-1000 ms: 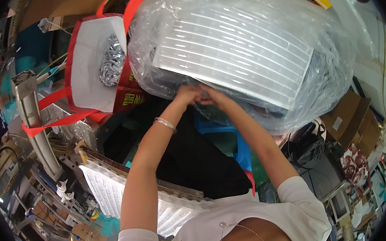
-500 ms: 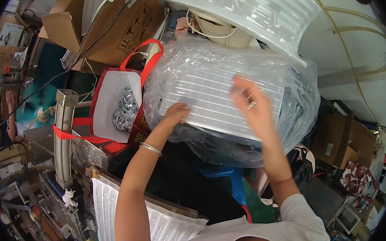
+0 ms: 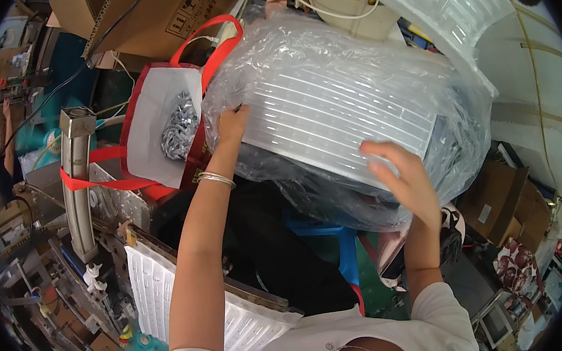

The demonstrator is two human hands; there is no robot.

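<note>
A translucent ribbed plastic tray (image 3: 340, 127) lies before me on a clear plastic bag (image 3: 357, 48), whose crumpled film spreads around it. My left hand (image 3: 232, 123) is at the tray's left end with its fingers curled closed. Something small and dark shows at those fingertips, too small to name. Over the tray's near right edge, my right hand (image 3: 404, 175) has its thumb and fingers apart and holds nothing. What lies beneath the tray is mostly hidden; dark contents show through the film at the right.
Left of the tray stands a red-and-white tote bag (image 3: 151, 140) holding shiny metal pieces (image 3: 181, 131). Beside it rises a metal post (image 3: 80, 186). White ribbed trays (image 3: 150, 287) lean near my left arm. Cardboard boxes (image 3: 167, 18) stand behind; a blue stool (image 3: 348, 256) is below.
My left hand has shifted left and away from me, to the tray's end. My right hand has dropped from above the tray to its near right edge. The view has shifted slightly.
</note>
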